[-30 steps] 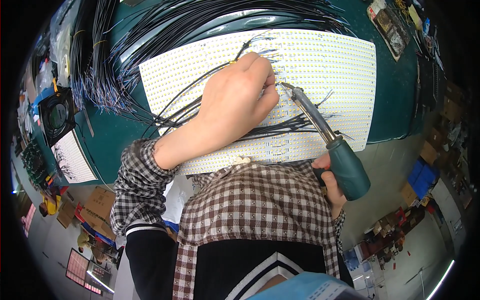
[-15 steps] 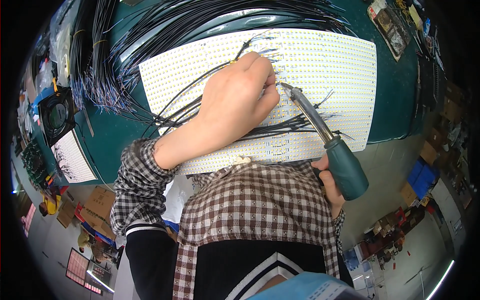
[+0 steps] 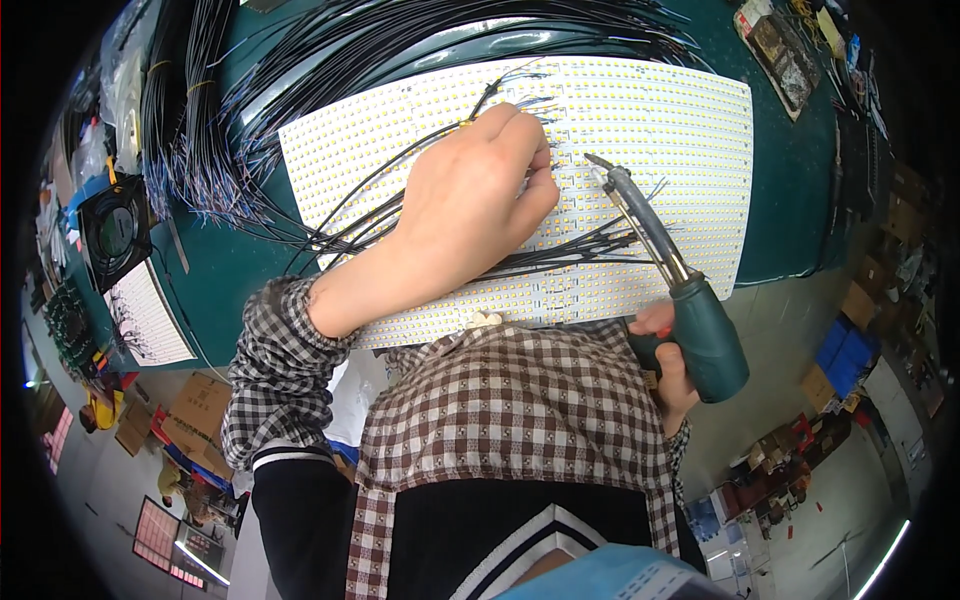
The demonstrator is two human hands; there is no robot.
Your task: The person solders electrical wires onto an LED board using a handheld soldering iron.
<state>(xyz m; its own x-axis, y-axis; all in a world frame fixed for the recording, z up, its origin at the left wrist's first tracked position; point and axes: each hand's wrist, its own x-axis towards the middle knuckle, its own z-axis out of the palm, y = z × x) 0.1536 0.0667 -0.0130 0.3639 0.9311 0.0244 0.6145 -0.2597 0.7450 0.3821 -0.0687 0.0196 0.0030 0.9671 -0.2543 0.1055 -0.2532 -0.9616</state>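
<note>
Clamped in my right hand [image 3: 665, 365] is the green-handled soldering iron [image 3: 668, 272], its metal tip just above the white LED panel [image 3: 640, 120] mid-desk. My left hand [image 3: 470, 215] presses closed fingertips on thin black wires [image 3: 560, 258] fanned across the panel. I judge steady pressure matters, with the tip kept off my fingers. Black wire bundles [image 3: 330, 50] crowd the green desk's [image 3: 790, 190] far edge.
</note>
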